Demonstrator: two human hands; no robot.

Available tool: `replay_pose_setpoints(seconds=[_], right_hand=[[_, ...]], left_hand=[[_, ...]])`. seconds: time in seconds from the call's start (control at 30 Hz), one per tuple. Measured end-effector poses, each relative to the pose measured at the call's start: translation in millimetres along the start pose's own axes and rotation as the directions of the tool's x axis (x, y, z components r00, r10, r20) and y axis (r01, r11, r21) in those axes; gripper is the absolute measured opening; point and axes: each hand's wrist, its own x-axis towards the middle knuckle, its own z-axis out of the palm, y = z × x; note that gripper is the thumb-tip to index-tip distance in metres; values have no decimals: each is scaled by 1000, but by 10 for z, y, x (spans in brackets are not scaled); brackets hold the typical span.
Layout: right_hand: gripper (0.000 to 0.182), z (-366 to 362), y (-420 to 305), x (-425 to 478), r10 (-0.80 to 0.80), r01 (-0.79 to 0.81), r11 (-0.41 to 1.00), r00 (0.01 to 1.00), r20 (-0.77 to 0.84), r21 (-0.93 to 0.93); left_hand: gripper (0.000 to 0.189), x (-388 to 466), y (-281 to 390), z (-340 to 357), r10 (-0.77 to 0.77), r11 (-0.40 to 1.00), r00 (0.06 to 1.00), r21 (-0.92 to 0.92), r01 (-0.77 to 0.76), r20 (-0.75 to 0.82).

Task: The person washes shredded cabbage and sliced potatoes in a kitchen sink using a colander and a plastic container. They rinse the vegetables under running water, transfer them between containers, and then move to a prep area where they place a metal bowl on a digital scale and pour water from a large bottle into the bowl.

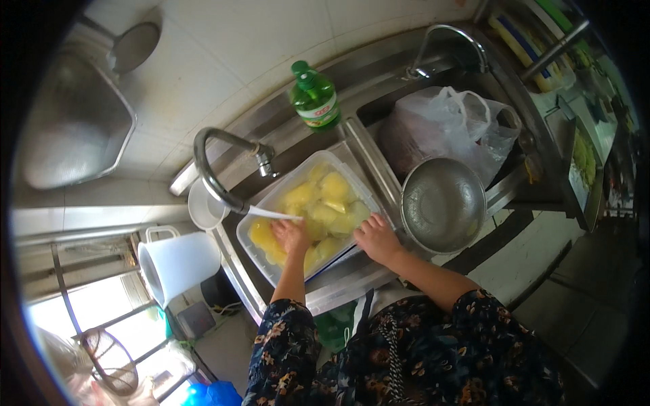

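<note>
A clear plastic tub with several peeled yellow pieces, likely potatoes, in water sits in the left basin of a steel sink. Water runs from the curved faucet into the tub's left part. My left hand is under that stream, over the yellow pieces, its fingers partly hidden by the water; whether it grips a piece I cannot tell. At the tub's right near corner, my right hand has its fingers curled on the rim.
Behind the tub stands a green pump bottle. A round metal strainer rests on the sink's front edge, right of my right hand. The right basin holds a filled plastic bag below a second faucet. White plastic jugs are at the left.
</note>
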Motion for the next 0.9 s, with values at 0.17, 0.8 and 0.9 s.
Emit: replay_pose_setpoints(seconds=[0.17, 0.8, 0.9], right_hand=[[11, -10, -86, 49, -47, 47, 999, 999, 7, 22], [9, -52, -54, -2, -49, 53, 998, 991, 122, -36], [9, -36, -16, -71, 5, 0, 999, 993, 119, -46]], left_hand=[[86, -262, -122, 227, 574, 698, 762, 307, -647, 300], [46, 461, -441, -115, 236, 791, 970, -569, -226, -57], [42, 59, 47, -789, 38, 793, 967, -597, 124, 252]])
